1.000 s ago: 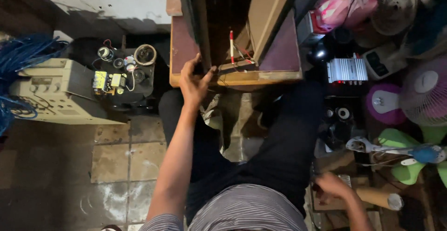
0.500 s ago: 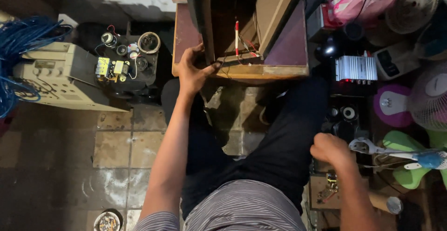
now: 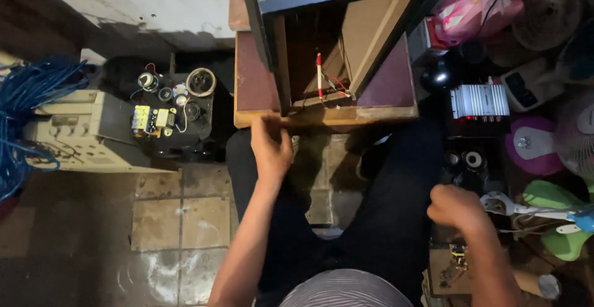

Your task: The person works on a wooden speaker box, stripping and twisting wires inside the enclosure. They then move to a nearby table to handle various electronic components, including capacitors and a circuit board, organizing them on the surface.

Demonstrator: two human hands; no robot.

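The left hand is gripping the front edge of a small wooden table, under an open cabinet. The right hand is hanging closed in a fist above a white tool; whether it holds anything, I cannot tell. An amplifier and fans are crowding the right.

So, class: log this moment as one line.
left hand: on table edge | right hand: fisted, near fan | cabinet: open

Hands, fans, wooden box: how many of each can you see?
Hands: 2, the left hand on the table edge, the right hand closed by the knee.
Fans: 3, white, purple, green.
Wooden box: 1.
Total: 6.
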